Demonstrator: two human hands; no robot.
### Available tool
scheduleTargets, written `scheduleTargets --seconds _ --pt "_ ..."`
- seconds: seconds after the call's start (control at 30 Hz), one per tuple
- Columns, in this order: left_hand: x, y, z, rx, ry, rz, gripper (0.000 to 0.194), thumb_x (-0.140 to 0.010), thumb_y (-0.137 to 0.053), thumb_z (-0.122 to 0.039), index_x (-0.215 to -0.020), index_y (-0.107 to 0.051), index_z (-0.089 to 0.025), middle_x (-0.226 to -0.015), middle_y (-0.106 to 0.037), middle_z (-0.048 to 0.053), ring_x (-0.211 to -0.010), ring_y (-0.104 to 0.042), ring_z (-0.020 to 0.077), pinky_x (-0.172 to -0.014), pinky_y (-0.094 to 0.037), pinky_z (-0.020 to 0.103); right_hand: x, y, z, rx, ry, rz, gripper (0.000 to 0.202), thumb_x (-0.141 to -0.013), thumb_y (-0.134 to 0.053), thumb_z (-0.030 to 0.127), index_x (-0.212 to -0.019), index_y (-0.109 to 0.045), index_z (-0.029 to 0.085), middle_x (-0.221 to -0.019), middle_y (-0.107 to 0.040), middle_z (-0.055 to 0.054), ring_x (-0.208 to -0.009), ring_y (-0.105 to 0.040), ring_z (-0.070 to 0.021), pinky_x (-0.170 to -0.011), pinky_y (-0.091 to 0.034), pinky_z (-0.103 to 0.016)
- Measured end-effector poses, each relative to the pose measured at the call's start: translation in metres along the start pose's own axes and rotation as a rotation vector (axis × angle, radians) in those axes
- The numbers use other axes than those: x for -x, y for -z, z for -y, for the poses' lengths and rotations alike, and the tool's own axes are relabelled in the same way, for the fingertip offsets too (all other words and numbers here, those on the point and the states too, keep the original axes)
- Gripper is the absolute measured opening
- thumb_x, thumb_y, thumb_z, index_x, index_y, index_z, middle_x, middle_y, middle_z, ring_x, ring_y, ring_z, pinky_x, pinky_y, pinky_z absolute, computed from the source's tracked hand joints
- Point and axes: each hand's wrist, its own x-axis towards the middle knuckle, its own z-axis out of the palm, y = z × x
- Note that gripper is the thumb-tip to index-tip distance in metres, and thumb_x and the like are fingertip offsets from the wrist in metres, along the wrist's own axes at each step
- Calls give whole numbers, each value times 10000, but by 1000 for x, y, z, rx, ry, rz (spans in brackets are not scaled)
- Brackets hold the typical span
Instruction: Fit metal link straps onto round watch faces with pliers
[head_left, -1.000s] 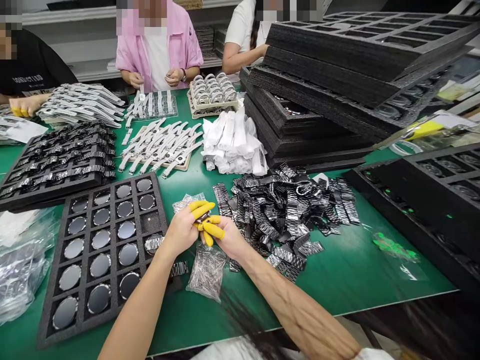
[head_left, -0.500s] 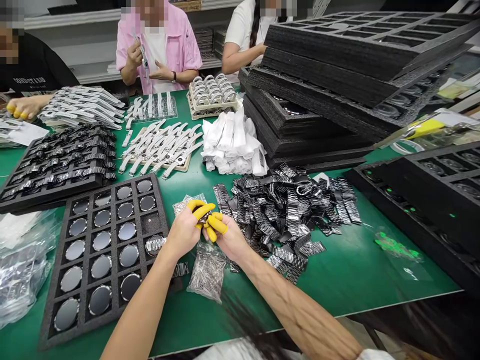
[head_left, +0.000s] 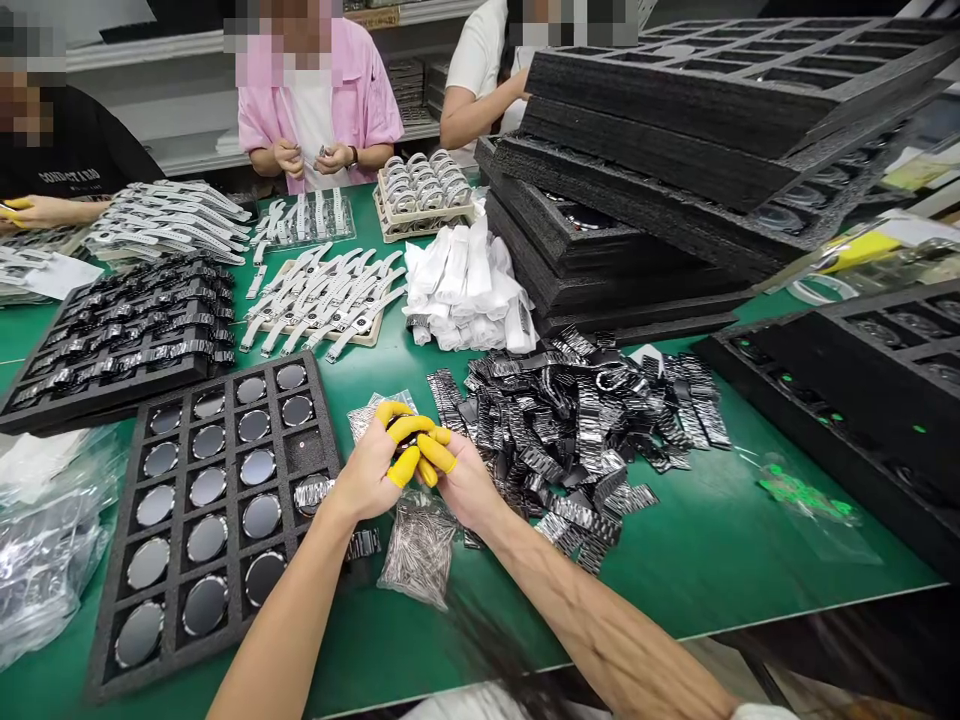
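Observation:
Over the middle of the table, my left hand (head_left: 369,468) and my right hand (head_left: 466,482) meet with yellow finger cots on the fingers. Both are closed around a small dark watch case (head_left: 406,437), mostly hidden by the fingertips. Left of them lies a black foam tray (head_left: 321,405) with rows of round watch faces; a metal band (head_left: 313,493) shows at its right side, partly behind my left wrist. Just below the hands is a clear bag of thin metal pins (head_left: 417,560). A heap of black metal watch bands (head_left: 559,430) spreads to the right.
Tall stacked foam trays (head_left: 645,120) rise at the back right. White-strapped watches (head_left: 322,305) and white-wrapped bundles (head_left: 469,290) lie beyond my hands. Another tray of black bands (head_left: 127,320) and plastic bags (head_left: 45,550) are left. Several co-workers sit across the table.
My hands stay together at the same place; the left fingers have shifted around the watch case. Across the table, the co-worker in pink has lowered both hands with the strap.

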Motion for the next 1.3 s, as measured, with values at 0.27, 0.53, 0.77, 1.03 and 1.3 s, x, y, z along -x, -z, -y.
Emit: scheduleTargets --seconds 0.27,0.53,0.77,1.03,1.3 --pt "2 -4 6 609 321 -14 475 -1003 -578 -590 -1269 -692 -213 -1016 -706 87 -805 -706 224 -773 -604 386 1 7 -2 42 10 26 457 -826 -835 610 -707 -622 224 -557 -531 45 -525 -447 -134 -565 -414 -298" --pt "-4 4 19 536 383 -477 447 -919 -742 -472 -1258 -603 -216 -971 -717 46 -1054 -751 244 -990 -576 402 -18 30 15 470 78 60 445 -791 -843 627 -931 -700 229 -1034 -736 -62 -973 -704 -227 -844 -580 -371" --pt "-6 -3 24 325 411 -148 582 -913 -714 -377 -1438 -549 -188 -1243 -745 134 -1076 -743 239 -963 -609 409 -16 43 19 684 221 -25 560 -970 -703 400 -1487 -525 283 -666 -692 28 -601 -670 -215 -623 -541 -357" --pt "-5 64 -11 -340 423 46 333 -939 -663 -457 -1168 -772 -241 -1057 -827 60 -933 -765 274 -839 -602 367 -17 44 43 1108 519 -69 401 -1012 -613 393 -1382 -659 247 -1164 -767 -107 -1126 -668 -304 -1032 -512 -477" --pt "46 103 30 -856 406 -44 378 -950 -572 -254 -1290 -738 -262 -1365 -755 87 -1247 -719 322 -1076 -575 479 -27 80 51 1851 434 -461 359 -1031 -530 328 -1226 -778 156 -1463 -641 -227 -1431 -440 -410 -1163 -303 -620"
